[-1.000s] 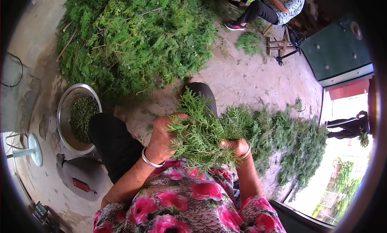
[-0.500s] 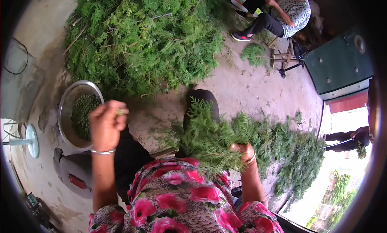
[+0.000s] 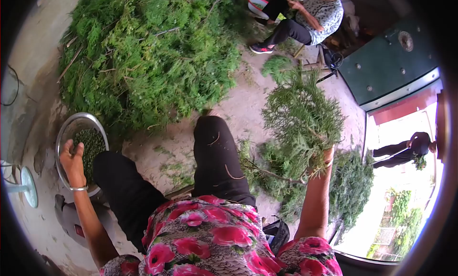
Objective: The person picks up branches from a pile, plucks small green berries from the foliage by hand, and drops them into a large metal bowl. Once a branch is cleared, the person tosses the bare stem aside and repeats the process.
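Note:
My left hand (image 3: 73, 164) is over the near left rim of a metal bowl (image 3: 63, 129), its fingers apart and nothing in them. Small green pieces (image 3: 91, 145) lie inside the bowl. On the right, my right hand (image 3: 320, 156) is wrapped round the stem end of a leafy green branch (image 3: 303, 111), held up away from my body; leaves partly cover the fingers. A large heap of green branches (image 3: 152, 52) rises beyond my knees. More cut branches (image 3: 353, 185) lie on the floor at the right, beside my right forearm.
A seated person (image 3: 305, 20) with a red-rimmed bowl (image 3: 258, 7) is at the upper right. Near them stands a dark green panel (image 3: 389, 63). Another person (image 3: 410, 149) is by the bright doorway. A pale round-topped object (image 3: 28, 187) stands at far left.
My left hand has moved left and down to the bowl, and its fingers have opened. My right hand has carried the branch from my lap out to the right and upward. The view has shifted.

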Demonstrator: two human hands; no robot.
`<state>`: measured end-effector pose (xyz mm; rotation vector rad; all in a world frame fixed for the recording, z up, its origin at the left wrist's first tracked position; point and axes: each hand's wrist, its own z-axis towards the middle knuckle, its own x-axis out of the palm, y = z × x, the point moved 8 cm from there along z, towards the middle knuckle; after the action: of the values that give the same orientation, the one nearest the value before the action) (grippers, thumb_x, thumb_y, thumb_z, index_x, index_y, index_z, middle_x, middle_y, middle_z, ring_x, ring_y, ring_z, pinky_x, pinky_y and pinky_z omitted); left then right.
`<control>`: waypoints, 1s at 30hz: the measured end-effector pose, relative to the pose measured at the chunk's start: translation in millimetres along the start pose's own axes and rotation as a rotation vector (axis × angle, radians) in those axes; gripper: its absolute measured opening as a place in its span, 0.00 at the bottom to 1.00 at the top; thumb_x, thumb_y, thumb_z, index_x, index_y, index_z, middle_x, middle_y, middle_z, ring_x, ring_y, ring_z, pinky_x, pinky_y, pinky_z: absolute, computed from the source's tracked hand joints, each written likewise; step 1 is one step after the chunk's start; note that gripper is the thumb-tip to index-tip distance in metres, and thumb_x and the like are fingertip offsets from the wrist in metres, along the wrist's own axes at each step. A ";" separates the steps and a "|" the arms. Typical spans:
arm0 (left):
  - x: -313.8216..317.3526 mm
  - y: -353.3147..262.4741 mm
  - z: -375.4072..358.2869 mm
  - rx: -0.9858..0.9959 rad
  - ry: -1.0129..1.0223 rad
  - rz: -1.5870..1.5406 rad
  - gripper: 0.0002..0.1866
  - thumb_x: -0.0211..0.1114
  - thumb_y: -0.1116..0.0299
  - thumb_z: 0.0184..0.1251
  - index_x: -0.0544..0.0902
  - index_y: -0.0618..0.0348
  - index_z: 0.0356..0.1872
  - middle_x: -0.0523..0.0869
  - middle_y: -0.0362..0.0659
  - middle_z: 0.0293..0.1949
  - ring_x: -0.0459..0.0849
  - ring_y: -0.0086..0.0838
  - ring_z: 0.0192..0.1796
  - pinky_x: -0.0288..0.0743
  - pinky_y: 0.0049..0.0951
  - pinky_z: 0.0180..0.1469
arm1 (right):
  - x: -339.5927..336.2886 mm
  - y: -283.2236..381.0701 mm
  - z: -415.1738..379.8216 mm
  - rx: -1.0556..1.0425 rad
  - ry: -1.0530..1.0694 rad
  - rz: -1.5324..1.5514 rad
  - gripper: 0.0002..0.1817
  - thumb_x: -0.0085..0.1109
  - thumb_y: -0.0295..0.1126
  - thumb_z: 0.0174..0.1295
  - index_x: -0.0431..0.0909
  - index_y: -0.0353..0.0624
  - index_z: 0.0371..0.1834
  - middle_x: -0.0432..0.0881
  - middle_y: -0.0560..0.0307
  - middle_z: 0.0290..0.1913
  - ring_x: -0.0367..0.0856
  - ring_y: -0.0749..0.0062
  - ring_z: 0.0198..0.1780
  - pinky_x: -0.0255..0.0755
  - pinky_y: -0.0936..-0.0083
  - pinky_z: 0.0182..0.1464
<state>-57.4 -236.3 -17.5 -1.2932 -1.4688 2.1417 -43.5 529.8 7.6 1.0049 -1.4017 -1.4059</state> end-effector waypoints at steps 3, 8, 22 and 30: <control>25.1 2.4 -15.0 -0.069 0.074 -0.156 0.15 0.64 0.78 0.55 0.76 0.71 0.44 0.80 0.44 0.38 0.77 0.25 0.40 0.72 0.24 0.46 | -7.8 51.4 28.7 -0.099 0.147 0.118 0.32 0.42 0.51 0.64 0.61 0.37 0.62 0.71 0.48 0.56 0.73 0.61 0.52 0.70 0.67 0.51; 81.6 -16.8 -40.7 -0.015 0.271 -0.349 0.12 0.64 0.80 0.53 0.77 0.69 0.39 0.80 0.40 0.31 0.77 0.19 0.34 0.73 0.20 0.39 | 57.5 165.8 31.9 0.015 0.118 0.394 0.21 0.50 0.43 0.60 0.73 0.37 0.48 0.81 0.49 0.36 0.80 0.70 0.24 0.76 0.76 0.22; 236.0 -216.8 -208.1 -0.216 1.168 -0.842 0.23 0.64 0.67 0.60 0.72 0.75 0.51 0.82 0.52 0.42 0.82 0.31 0.44 0.77 0.27 0.46 | 22.9 261.6 44.4 -0.499 -0.390 0.185 0.18 0.48 0.42 0.61 0.73 0.38 0.44 0.79 0.52 0.29 0.76 0.63 0.26 0.73 0.65 0.26; 333.4 -243.6 -275.2 -0.880 1.373 -1.292 0.14 0.64 0.68 0.59 0.75 0.63 0.44 0.81 0.47 0.39 0.79 0.33 0.43 0.71 0.35 0.45 | 60.3 174.0 -3.3 -0.268 -0.338 0.150 0.14 0.49 0.36 0.61 0.74 0.36 0.40 0.78 0.53 0.26 0.76 0.67 0.25 0.73 0.70 0.27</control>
<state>-104.5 257.7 -16.6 -0.9727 -1.6155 -0.3012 -49.6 476.2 183.7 0.4961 -1.4438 -1.6503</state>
